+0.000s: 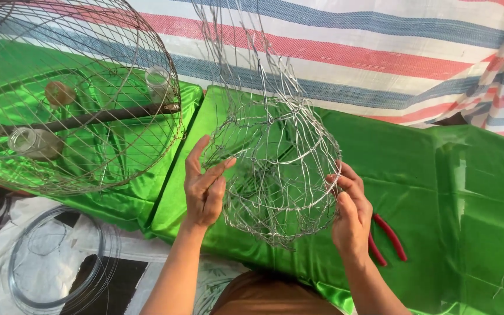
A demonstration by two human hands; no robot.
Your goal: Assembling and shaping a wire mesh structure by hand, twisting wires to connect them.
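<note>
1. Head view: your left hand (pixel 204 185) pinches the rim of the silver woven wire basket (pixel 275 169), fingers partly open.
2. Your right hand (pixel 351 213) closes on the opposite rim, above the green satin cloth (pixel 456 198).

Shiny green cloth (pixel 462 192) covers the low work surface, creased, w/ bright daylight glare. Behind it hangs a woven tarp (pixel 351 52) striped red, blue & white. Lower left: white sheet (pixel 7 274) on the floor w/ a dark patch, wire coil (pixel 53 262) lying on it
</note>
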